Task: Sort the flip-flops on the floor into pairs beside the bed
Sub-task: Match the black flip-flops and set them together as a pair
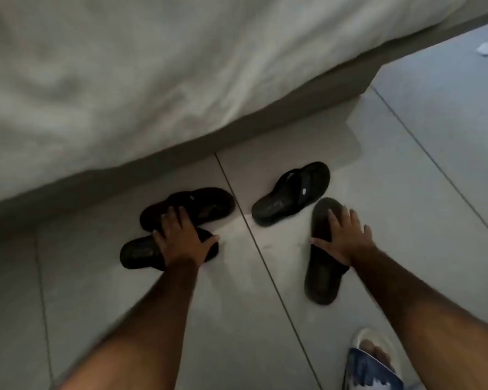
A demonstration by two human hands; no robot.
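Several black flip-flops lie on the pale tiled floor beside the bed (152, 94). My left hand (182, 239) rests spread on a black slide sandal (137, 253), its fingertips touching a black flip-flop (206, 204) just behind it, near the bed's base. My right hand (345, 237) lies flat on a black slide sandal (320, 282) that points away from me. A black flip-flop with a thong strap (289, 194) lies free to the upper left of that hand, angled toward the bed. Whether either hand grips its sandal is unclear.
The bed's white duvet overhangs the upper half of the view, with its grey base (350, 77) ending at the right. My foot in a white and blue slipper (371, 361) stands at the bottom right. A scrap of white paper (484, 48) lies far right.
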